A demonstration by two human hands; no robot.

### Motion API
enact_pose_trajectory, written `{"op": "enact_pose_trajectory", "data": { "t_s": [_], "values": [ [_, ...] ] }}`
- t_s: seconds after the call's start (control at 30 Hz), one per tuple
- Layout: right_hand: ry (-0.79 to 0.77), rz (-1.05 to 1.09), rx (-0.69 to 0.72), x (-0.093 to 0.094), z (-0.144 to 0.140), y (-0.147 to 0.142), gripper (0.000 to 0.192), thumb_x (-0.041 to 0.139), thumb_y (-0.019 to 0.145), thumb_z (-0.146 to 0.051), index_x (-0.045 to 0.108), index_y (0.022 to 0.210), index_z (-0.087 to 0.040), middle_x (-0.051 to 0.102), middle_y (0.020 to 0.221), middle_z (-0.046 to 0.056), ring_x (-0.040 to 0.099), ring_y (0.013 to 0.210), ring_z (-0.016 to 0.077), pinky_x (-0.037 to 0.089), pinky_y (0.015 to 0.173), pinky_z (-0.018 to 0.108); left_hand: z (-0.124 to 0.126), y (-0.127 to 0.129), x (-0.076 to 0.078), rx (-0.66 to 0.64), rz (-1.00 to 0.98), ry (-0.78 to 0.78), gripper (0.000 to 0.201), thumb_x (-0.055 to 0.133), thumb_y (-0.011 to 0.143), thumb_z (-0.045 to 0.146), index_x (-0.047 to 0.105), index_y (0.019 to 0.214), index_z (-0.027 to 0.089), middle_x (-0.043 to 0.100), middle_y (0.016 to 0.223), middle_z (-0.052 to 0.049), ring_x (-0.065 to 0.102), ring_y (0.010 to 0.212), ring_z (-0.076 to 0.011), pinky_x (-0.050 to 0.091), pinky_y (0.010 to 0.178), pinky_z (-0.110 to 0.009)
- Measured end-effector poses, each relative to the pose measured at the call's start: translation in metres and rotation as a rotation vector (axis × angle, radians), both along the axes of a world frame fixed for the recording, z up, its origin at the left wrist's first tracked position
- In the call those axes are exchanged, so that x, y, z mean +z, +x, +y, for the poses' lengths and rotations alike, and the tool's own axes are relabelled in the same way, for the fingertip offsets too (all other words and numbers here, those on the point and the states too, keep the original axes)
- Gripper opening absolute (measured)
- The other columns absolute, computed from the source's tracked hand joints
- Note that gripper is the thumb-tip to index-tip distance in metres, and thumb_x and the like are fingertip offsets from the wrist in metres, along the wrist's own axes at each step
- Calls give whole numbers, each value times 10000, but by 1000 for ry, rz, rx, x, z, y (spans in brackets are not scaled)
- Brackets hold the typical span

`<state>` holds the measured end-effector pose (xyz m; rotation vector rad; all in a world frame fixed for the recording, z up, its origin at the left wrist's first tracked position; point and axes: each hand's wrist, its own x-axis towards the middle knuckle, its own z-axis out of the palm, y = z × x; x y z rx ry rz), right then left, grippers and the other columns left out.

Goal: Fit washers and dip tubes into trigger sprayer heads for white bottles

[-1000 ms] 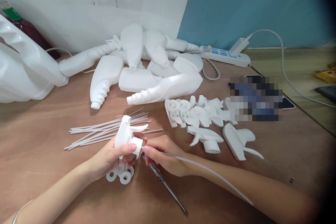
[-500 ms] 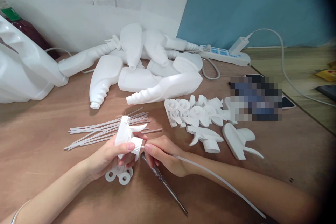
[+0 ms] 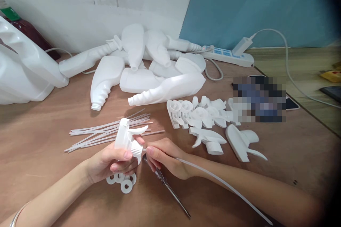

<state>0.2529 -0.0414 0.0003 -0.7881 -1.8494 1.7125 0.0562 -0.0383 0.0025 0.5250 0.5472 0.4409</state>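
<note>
A white trigger spray head (image 3: 123, 135) is in my left hand (image 3: 110, 161), whose thumb and fingers close around it. Its trigger points right and its ribbed collar faces my right hand (image 3: 166, 158). That hand pinches a thin white plastic tube (image 3: 221, 183) close to one end; the end meets the collar opening, though how far in it reaches is hidden. The rest of the tube trails over my right forearm. Under my hands lie a screwdriver (image 3: 170, 188), partly covered by my right fingers, and several white washers (image 3: 126, 186).
Several loose tubes (image 3: 93, 135) lie behind my left hand. White spray bottles (image 3: 167, 88) are heaped towards the wall. More spray heads (image 3: 207, 140) lie to the right, near a blurred-out phone (image 3: 292, 104). A power strip (image 3: 226, 56) sits at the back; a jug (image 3: 21, 67) stands left.
My left hand has shifted and turned the spray head slightly left and down. The tube still meets its collar, and its far end has slid a little lower. My right hand has barely moved.
</note>
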Motion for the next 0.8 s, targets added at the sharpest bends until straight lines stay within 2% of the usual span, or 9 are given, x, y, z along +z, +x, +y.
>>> {"op": "enact_pose_trajectory", "data": {
  "t_s": [0.3,0.43,0.57,0.67,0.73,0.8],
  "values": [
    [5,6,-26,1,-1,0,430,250,931,-352,368,555,-181,451,526,-8,449,514,100,365,536,237,1,-1,0,-14,42,48,317,574,774,359,599,1029,174,232,346,102,179,372,-60,248,484,-221],
    [5,17,-10,0,0,0,435,264,928,-367,364,549,-177,485,547,3,449,510,93,365,526,228,2,-1,3,-5,51,76,334,525,802,409,601,1026,173,281,340,87,215,370,-62,268,491,-216],
    [13,34,7,-2,1,1,452,253,930,-381,362,542,-176,482,544,-1,447,501,84,374,521,217,3,-2,12,-41,330,213,475,412,835,522,572,1044,127,457,365,14,344,375,-99,297,443,-217],
    [15,20,11,-3,2,2,442,246,936,-371,366,558,-174,463,536,-13,446,500,79,373,512,203,2,-5,16,-47,580,413,489,373,839,559,582,911,122,574,481,-54,466,414,-137,347,419,-225],
    [39,0,13,-2,2,2,442,245,938,-363,391,569,-169,456,534,-15,447,503,79,374,515,200,0,-10,15,-10,699,537,437,412,830,544,574,798,139,582,555,-48,509,465,-140,383,445,-222],
    [62,-8,18,-2,2,2,447,245,939,-357,405,568,-165,456,535,-15,449,504,79,375,517,197,1,-15,12,0,770,649,421,434,829,522,547,685,142,534,552,-17,477,458,-112,368,442,-204]
  ]
}}
